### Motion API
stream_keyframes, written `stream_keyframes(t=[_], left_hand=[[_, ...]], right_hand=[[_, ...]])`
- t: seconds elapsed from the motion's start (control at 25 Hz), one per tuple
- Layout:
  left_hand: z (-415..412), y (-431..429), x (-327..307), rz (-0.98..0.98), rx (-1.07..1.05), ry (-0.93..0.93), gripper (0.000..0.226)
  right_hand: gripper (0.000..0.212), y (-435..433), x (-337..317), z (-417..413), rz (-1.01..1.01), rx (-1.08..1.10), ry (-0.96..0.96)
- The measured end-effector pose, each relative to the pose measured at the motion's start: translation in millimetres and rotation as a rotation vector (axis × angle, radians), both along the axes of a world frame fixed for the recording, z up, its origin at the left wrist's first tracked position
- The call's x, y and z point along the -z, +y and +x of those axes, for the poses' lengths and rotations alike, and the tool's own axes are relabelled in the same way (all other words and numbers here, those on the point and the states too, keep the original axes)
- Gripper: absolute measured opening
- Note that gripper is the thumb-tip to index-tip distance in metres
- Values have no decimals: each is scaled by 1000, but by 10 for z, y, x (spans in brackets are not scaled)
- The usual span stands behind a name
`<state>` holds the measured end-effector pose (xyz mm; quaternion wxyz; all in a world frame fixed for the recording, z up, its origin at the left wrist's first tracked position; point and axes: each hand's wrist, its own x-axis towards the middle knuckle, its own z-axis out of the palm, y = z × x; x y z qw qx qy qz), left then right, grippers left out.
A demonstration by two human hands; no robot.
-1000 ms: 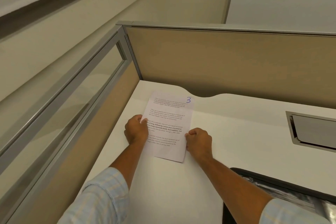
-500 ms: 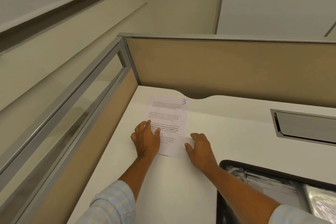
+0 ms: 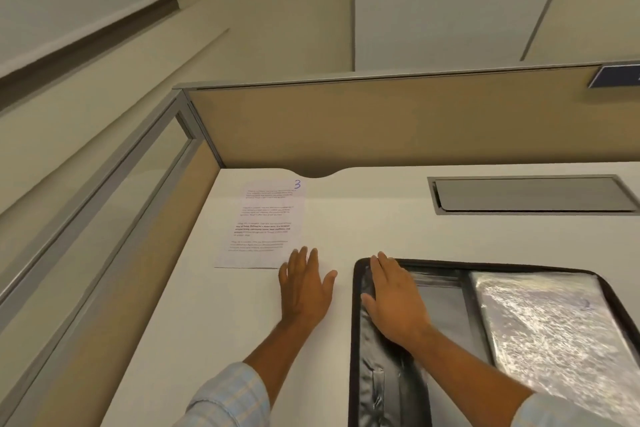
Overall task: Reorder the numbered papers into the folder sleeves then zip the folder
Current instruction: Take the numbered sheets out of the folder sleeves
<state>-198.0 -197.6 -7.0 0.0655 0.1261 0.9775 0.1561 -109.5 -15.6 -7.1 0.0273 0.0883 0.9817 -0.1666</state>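
A printed sheet marked "3" (image 3: 266, 224) lies flat near the far left corner of the white desk (image 3: 363, 218). My left hand (image 3: 304, 284) is spread with straight fingers on the desk just beyond the sheet's near right corner, its fingertips at the paper's edge. An open black zip folder (image 3: 358, 340) lies at the right, showing a grey inner pocket and shiny clear sleeves (image 3: 547, 329) with a sheet inside. My right hand (image 3: 393, 295) rests flat and open on the folder's upper left corner.
Tan cubicle partitions (image 3: 381, 125) close the desk at the back and left, with a glass strip in the left one. A grey metal cable hatch (image 3: 530, 196) is set into the desk at the back right. A notch cuts the desk's rear edge.
Both hands have let go of the "3" sheet and slid right. The left hand now lies beside the sheet's corner and the right hand has landed on the folder. The view has panned right.
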Motion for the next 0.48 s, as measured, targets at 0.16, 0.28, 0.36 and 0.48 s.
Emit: stream_keyframes(t=[0.16, 0.28, 0.36, 0.48], left_hand=[[493, 380, -25, 1, 81, 6, 72], [888, 694, 7, 19, 157, 19, 73], [1183, 933, 43, 23, 204, 26, 73], [1661, 1337, 104, 5, 297, 9, 72]], right_hand=[[82, 417, -25, 590, -24, 81, 25], [80, 774, 24, 1107, -59, 144, 59], [79, 1019, 90, 1527, -71, 218, 50], [79, 1392, 215, 2168, -87, 373, 51]])
